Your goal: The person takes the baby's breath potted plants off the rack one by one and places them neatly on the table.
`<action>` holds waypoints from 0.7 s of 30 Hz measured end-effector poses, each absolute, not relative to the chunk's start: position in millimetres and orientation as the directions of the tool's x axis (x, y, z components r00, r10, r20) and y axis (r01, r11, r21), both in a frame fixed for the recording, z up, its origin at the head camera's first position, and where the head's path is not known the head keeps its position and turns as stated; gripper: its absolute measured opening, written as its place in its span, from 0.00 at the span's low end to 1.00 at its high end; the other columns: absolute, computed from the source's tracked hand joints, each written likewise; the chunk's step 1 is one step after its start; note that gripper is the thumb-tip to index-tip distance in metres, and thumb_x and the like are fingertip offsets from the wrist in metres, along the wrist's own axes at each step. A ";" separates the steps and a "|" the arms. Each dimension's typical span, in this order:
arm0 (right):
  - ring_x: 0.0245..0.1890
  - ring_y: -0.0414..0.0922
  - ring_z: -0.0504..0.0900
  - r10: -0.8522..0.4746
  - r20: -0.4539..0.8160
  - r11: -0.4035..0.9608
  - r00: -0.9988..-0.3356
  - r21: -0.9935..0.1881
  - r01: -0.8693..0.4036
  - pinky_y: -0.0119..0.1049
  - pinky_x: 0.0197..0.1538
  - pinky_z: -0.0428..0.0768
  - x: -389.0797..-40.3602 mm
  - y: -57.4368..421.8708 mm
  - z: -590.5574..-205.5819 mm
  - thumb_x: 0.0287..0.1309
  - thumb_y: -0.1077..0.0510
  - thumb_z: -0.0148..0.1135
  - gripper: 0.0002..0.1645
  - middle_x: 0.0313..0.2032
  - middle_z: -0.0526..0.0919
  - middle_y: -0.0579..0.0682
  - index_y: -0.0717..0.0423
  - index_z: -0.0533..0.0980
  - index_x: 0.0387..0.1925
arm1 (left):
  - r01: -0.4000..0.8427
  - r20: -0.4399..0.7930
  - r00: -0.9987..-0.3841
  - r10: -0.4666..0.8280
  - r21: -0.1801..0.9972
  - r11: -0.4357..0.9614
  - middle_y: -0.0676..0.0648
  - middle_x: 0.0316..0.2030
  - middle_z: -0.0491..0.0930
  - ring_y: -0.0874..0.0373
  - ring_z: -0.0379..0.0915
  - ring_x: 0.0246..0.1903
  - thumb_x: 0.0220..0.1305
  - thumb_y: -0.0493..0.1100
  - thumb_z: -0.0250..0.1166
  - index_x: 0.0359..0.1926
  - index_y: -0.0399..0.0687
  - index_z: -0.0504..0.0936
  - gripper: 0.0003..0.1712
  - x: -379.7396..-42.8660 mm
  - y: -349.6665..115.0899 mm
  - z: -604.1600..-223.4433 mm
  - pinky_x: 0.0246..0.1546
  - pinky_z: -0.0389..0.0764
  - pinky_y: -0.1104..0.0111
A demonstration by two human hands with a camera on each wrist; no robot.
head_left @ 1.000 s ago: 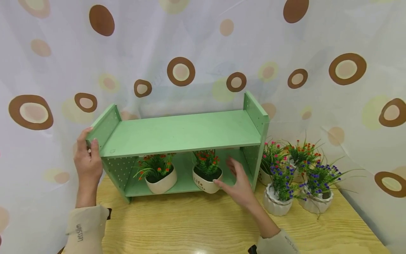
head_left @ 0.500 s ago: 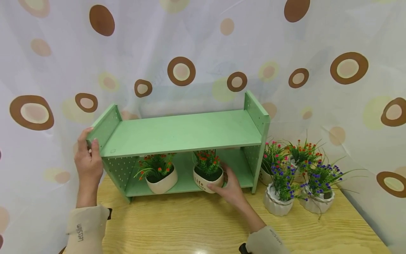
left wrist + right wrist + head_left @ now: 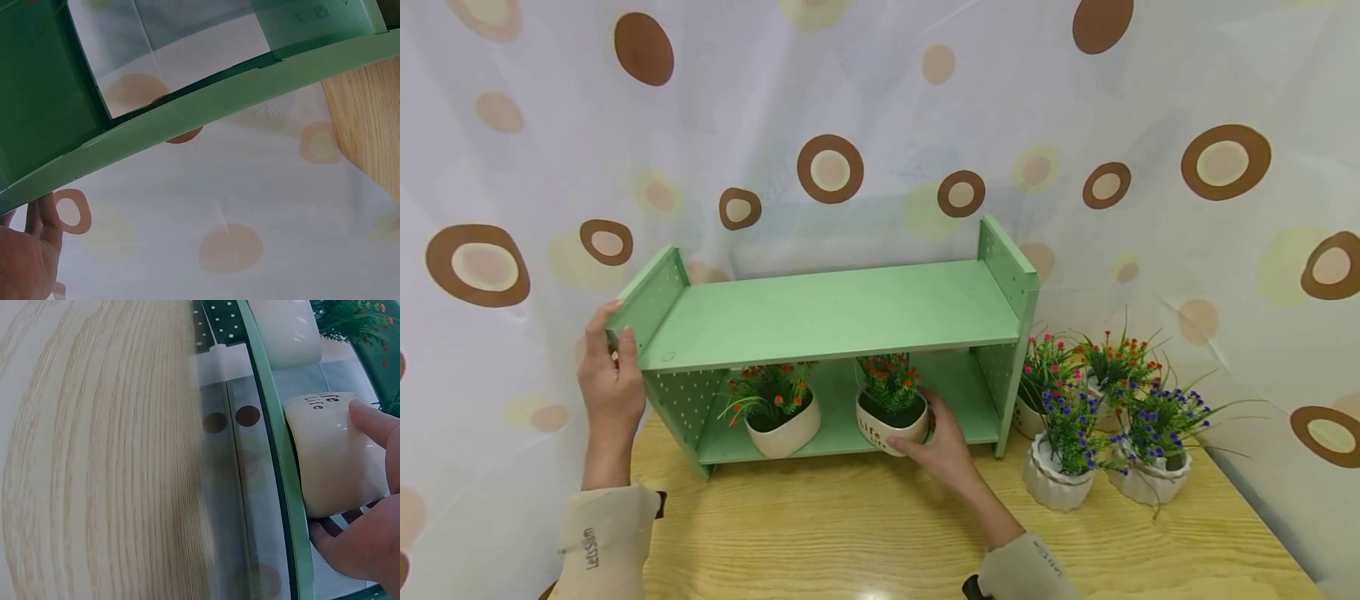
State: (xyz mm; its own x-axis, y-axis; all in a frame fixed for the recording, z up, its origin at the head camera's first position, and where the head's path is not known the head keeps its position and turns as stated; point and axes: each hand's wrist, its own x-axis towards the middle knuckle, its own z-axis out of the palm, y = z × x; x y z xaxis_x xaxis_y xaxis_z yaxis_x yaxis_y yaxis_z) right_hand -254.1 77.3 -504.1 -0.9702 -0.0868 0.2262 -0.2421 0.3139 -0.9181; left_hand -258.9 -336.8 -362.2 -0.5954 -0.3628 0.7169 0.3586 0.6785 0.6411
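My left hand [image 3: 611, 383] grips the left side panel of the green two-tier shelf [image 3: 842, 312], thumb inside and fingers outside. On the lower tier stands a white flowerpot [image 3: 895, 429] marked "Life", with red artificial flowers. My right hand [image 3: 942, 446] holds this pot from its right side, thumb on the front and fingers round the far side. In the right wrist view the pot [image 3: 337, 456] sits just behind the shelf's front edge [image 3: 281, 462]. To its left on the same tier is another white flowerpot [image 3: 786, 429] with orange-red flowers, apart from both hands.
Several potted artificial plants stand on the wooden table [image 3: 820, 533] right of the shelf, among them a ribbed white pot [image 3: 1057, 479] with blue flowers and another blue-flowered pot [image 3: 1150, 475]. A patterned curtain [image 3: 880, 100] hangs behind.
My right hand has moved left from beside the "Life" pot and taken hold of it. The pot has barely shifted. My left hand stays on the shelf's side panel.
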 end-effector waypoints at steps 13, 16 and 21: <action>0.66 0.61 0.75 -0.057 0.211 0.251 -0.976 -0.943 -0.219 0.56 0.65 0.76 -245.9 85.8 -497.1 0.53 0.57 0.81 0.53 0.69 0.70 0.64 0.62 0.63 0.74 | 0.362 0.729 -0.581 -0.362 0.629 0.688 0.37 0.65 0.77 0.73 0.65 0.45 0.82 0.49 0.49 0.73 0.60 0.70 0.23 -260.2 -337.1 -363.6 0.42 0.66 0.80; 0.65 0.61 0.76 -0.061 0.210 0.209 -0.976 -0.953 -0.218 0.55 0.65 0.77 -244.3 88.9 -496.0 0.54 0.59 0.80 0.51 0.69 0.70 0.65 0.63 0.62 0.74 | 0.359 0.735 -0.572 -0.363 0.622 0.696 0.38 0.65 0.77 0.74 0.64 0.46 0.82 0.49 0.50 0.73 0.61 0.70 0.23 -259.9 -337.4 -363.2 0.44 0.64 0.79; 0.63 0.60 0.78 -0.050 0.214 0.195 -0.975 -0.956 -0.220 0.50 0.63 0.79 -237.7 97.0 -492.8 0.52 0.61 0.81 0.51 0.66 0.72 0.65 0.64 0.63 0.73 | 0.365 0.739 -0.569 -0.361 0.620 0.695 0.37 0.64 0.77 0.73 0.64 0.45 0.82 0.48 0.50 0.73 0.60 0.70 0.23 -259.9 -337.4 -363.5 0.44 0.63 0.79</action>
